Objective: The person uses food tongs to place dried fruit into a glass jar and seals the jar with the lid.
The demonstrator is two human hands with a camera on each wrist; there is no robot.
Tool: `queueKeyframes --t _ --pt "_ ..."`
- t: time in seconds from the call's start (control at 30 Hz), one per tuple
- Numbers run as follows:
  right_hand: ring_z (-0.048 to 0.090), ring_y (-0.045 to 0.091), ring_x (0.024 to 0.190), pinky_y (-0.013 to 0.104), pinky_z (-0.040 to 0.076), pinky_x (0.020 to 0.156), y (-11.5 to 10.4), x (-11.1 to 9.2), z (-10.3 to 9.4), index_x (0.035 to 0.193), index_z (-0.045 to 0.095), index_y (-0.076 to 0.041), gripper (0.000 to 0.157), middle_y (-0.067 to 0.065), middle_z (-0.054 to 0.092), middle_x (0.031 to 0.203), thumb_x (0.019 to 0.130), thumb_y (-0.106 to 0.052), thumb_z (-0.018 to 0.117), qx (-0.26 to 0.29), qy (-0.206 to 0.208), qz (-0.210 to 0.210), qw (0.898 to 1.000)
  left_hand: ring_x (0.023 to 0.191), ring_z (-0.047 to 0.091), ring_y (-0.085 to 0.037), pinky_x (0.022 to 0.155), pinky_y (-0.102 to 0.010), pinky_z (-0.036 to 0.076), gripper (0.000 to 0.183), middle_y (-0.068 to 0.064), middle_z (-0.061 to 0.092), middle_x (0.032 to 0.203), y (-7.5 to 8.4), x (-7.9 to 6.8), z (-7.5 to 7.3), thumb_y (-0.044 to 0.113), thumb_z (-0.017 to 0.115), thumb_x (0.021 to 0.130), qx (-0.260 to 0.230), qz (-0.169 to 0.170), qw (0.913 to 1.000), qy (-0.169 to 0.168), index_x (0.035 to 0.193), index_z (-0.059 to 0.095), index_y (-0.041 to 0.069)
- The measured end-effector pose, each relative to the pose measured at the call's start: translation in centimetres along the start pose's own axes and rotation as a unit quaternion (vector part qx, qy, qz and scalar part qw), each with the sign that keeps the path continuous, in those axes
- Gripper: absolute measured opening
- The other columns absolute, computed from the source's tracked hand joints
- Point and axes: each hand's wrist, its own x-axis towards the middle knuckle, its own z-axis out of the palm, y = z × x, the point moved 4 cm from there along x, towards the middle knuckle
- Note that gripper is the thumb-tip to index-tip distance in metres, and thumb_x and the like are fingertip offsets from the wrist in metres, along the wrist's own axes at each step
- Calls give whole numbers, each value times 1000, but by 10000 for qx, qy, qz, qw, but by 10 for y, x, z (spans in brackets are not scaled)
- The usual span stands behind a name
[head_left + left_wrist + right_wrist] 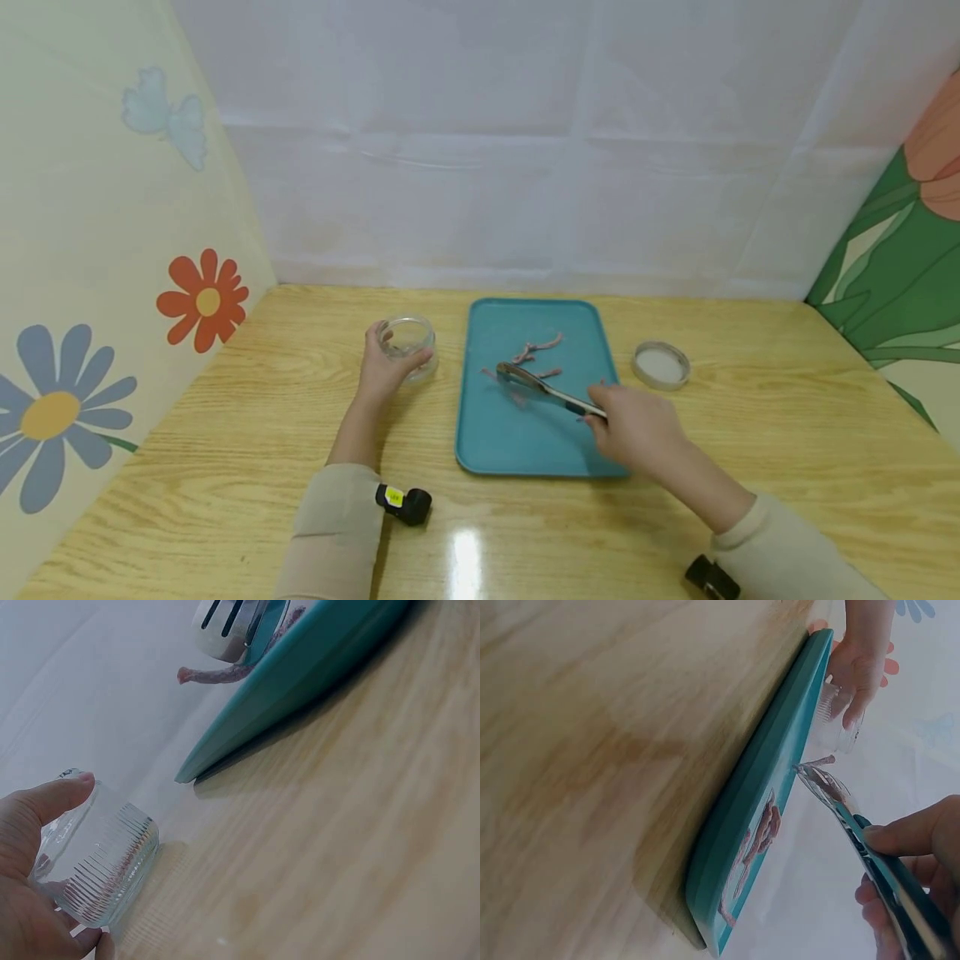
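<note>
My left hand (386,367) grips a clear ribbed glass jar (112,859) left of the tray, with the thumb near its rim and fingers around the far side. In my right hand (641,425) is a pair of metal tongs (536,382) with teal along the handles. The slotted heads of the tongs close over a pinkish strip of meat (214,675), whose end pokes out to the left. Below them lies a teal tray (525,450). Several more thin meat strips (536,348) lie loose on it.
A round lid (661,367) lies right of the tray on the wooden table (247,467). A white cloth backdrop (480,167) rises behind the table's far edge. Flower-printed panels (82,250) stand at both sides.
</note>
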Motion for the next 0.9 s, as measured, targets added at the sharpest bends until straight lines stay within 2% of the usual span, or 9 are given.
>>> queueKeyframes --t 0.23,0.43,0.73,0.9 --pt "34 11 42 25 27 34 10 2 -6 63 40 -15 27 -4 37 52 78 -18 63 171 -34 221 9996 122 18 -36 94 -44 28 93 -17 17 135 0 0 0 24 72 70 -5 -21 10000 22 136 8 9" --pt "35 12 41 26 28 35 19 6 -14 64 42 -15 25 -3 38 52 79 -18 62 114 17 332 9994 121 19 -36 94 -44 28 93 -16 18 135 0 0 0 25 73 70 48 -55 10000 46 136 8 10" --pt "33 14 44 26 27 37 29 14 -29 60 38 -13 31 0 35 53 76 -14 64 -103 606 202 9979 121 19 -36 93 -44 28 94 -17 18 135 0 0 0 26 73 70 79 -27 10000 33 136 8 10" --pt "34 15 43 27 26 36 32 19 -34 62 39 -13 28 0 37 52 79 -15 60 102 454 452 9979 121 19 -36 93 -44 28 92 -17 18 135 0 1 1 24 72 70 48 -31 10000 53 135 9 9"
